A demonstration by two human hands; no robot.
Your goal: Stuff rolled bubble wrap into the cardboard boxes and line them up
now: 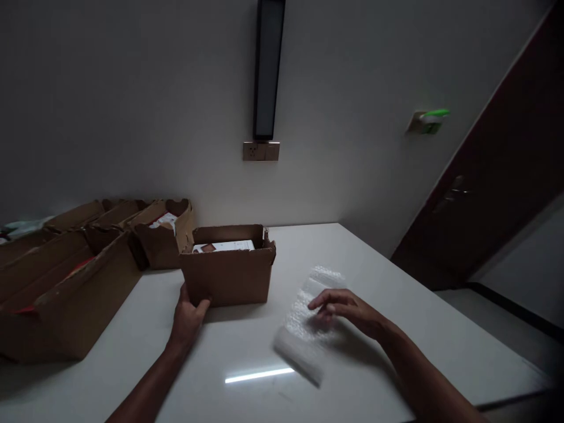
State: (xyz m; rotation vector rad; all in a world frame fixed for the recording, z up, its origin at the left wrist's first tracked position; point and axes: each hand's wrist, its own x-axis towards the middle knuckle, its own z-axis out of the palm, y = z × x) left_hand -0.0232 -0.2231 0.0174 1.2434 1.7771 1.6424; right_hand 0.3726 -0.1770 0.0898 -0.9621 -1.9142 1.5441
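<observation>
A small open cardboard box [229,271] stands on the white table [396,305], with a white packet showing inside it. My left hand [188,317] grips the box's lower left corner, thumb along its front face. To the right lies a sheet of clear bubble wrap [304,329], partly rolled at its near end. My right hand [341,308] rests on top of the wrap with its fingers stretched out flat, pointing left.
Several larger open cardboard boxes [70,276] crowd the table's left side. A wall socket [261,151] and a dark vertical panel [268,70] are on the wall behind. A dark door [497,176] stands at the right, past the table's edge.
</observation>
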